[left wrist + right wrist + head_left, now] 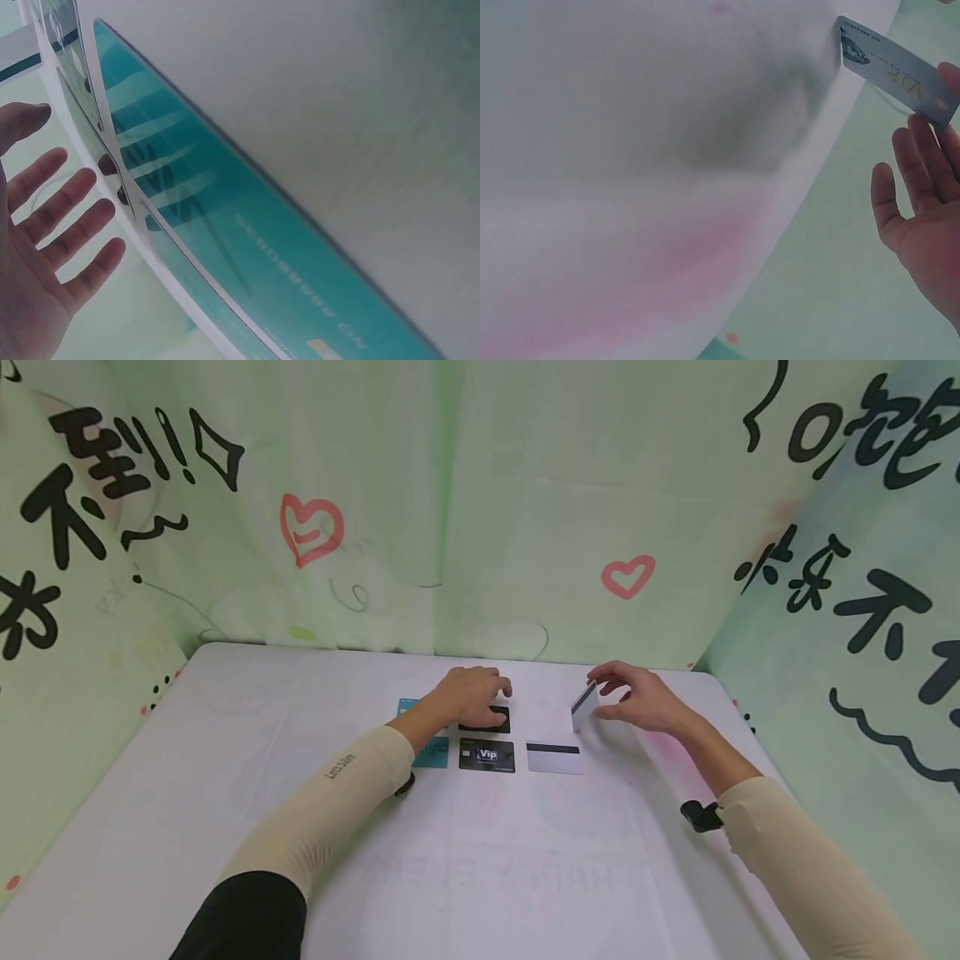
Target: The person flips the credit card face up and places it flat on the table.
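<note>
My right hand (648, 697) pinches a silver VIP card (585, 706) between thumb and fingers. The card is tilted up, its lower corner at the tabletop; gold VIP lettering (904, 84) shows in the right wrist view. Over the upper black card (504, 727) is my left hand (468, 693), palm down, fingers loosely spread and holding nothing. The left forearm partly covers an upper teal card (406, 704) and a lower teal card (433, 753). Nearer to me lie a black card marked Vip (487, 762) and a silver card (555, 762), its dark stripe facing up.
The cards lie in rows on a white-covered table (480, 877). Green fabric walls (525, 510) with black writing and red hearts stand along the back and both sides. A black wrist strap piece (701, 817) shows beside the right sleeve.
</note>
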`<state>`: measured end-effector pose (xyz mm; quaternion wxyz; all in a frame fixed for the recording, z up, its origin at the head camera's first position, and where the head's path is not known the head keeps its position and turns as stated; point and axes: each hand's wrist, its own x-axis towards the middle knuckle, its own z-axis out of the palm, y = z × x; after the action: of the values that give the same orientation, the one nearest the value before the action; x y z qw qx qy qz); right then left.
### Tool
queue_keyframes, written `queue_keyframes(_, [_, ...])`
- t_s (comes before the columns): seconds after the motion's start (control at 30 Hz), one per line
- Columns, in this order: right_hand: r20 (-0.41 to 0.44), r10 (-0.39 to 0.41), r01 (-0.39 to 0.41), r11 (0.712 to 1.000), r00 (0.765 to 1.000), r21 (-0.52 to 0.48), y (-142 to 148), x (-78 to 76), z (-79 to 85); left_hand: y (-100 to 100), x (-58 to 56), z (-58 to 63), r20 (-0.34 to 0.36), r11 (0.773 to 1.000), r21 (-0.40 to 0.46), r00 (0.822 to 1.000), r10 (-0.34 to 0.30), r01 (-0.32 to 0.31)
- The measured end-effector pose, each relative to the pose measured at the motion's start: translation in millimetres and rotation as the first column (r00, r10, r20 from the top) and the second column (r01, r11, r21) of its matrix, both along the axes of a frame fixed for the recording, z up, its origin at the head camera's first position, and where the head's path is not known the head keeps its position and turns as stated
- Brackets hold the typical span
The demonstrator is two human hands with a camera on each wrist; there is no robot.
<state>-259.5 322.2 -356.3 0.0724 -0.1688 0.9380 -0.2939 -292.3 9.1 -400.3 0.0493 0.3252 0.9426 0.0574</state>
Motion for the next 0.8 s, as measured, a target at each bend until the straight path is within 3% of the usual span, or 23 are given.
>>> queue_keyframes(0.47, [-0.013,0.004,-0.004,0.999,1.0,-0.045,-9,-3.8,-11.3,0,-3.0,-2.0,-0.016,1.0,0.0,1.0,-0.007,0.007])
queue_keyframes(0.8, [-0.021,-0.008,0.007,0.999,1.0,-0.052,-15,-6.5,-19.4,3,-1.4,3.0,-0.023,1.0,0.004,1.0,-0.015,0.016])
